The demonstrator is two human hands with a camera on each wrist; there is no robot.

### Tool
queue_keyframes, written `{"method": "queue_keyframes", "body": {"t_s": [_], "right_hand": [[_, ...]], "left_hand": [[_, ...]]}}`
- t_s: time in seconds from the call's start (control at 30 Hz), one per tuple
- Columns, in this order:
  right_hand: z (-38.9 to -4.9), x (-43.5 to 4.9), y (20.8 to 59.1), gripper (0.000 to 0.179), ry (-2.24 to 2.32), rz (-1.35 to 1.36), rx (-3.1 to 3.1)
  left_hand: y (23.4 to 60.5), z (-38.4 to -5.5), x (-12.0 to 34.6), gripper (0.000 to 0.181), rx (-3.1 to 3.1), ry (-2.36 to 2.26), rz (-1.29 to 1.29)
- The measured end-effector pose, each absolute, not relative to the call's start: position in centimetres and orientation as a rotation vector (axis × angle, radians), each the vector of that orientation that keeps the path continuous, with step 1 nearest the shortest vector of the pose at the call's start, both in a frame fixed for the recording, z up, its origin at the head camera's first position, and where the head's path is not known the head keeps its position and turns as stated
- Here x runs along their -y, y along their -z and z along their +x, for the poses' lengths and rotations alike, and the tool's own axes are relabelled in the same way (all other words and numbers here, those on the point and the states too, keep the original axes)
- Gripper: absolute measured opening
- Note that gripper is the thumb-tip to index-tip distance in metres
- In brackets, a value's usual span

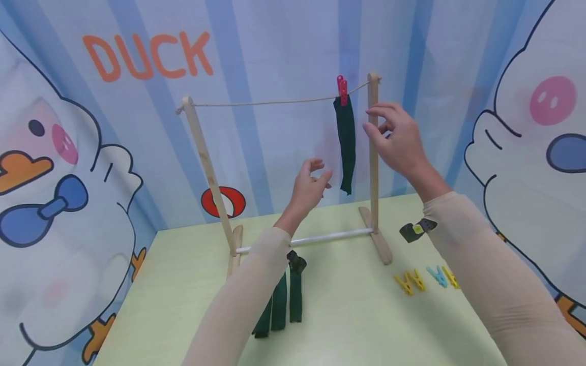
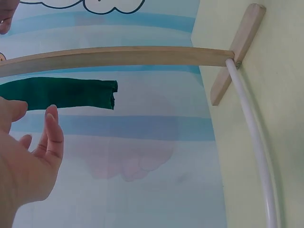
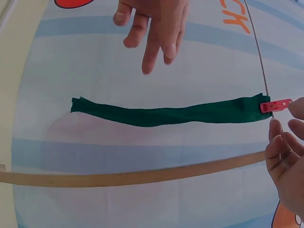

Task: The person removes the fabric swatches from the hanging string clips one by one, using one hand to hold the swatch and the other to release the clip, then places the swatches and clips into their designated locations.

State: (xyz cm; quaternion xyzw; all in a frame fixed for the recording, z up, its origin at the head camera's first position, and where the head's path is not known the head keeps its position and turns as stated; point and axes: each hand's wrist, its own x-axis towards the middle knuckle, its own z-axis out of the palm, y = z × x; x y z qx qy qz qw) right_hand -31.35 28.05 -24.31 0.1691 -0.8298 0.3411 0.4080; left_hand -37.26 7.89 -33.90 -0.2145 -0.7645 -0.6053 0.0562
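A dark green cloth strip [image 1: 346, 147] hangs lengthwise from the rope [image 1: 265, 103], near its right end. One red clothespin [image 1: 343, 92] clips its top there. My left hand [image 1: 308, 189] hovers to the left of the strip's lower half, fingers loosely bent and holding nothing. Beside the right post, my right hand [image 1: 397, 138] is raised with thumb and fingers apart. In the right wrist view its fingertips appear close to the clothespin, but no grip on it shows. The left wrist view shows the strip's free lower end [image 2: 102, 94] beyond my left fingers.
Two wooden posts [image 1: 374, 168] hold the rope, joined low down by a white rod [image 1: 334, 236]. Several green strips [image 1: 279, 302] lie on the table [image 1: 348, 315], partly behind my left forearm. Yellow clothespins [image 1: 415, 279] and a blue clothespin [image 1: 437, 276] lie at right. A printed curtain stands behind.
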Motion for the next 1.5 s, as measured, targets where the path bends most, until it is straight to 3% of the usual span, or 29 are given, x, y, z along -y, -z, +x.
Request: {"method": "queue_keyframes", "body": {"t_s": [0.3,0.6,1.5], "right_hand": [[-32.3,-26.8,22.2,0.039,-0.814,0.484,2.059],[-33.4,-25.7,19.7,0.056,-0.769,0.49,2.189],[-35.0,-24.4,16.8,0.06,-1.038,0.406,2.479]], "left_hand": [[33.2,-37.9,-9.0,0.042,2.303,1.917,-0.64],[32.4,-39.2,-9.8,0.049,2.242,2.073,-0.626],[30.1,-40.3,-12.5,0.075,2.125,2.297,-0.89]]}}
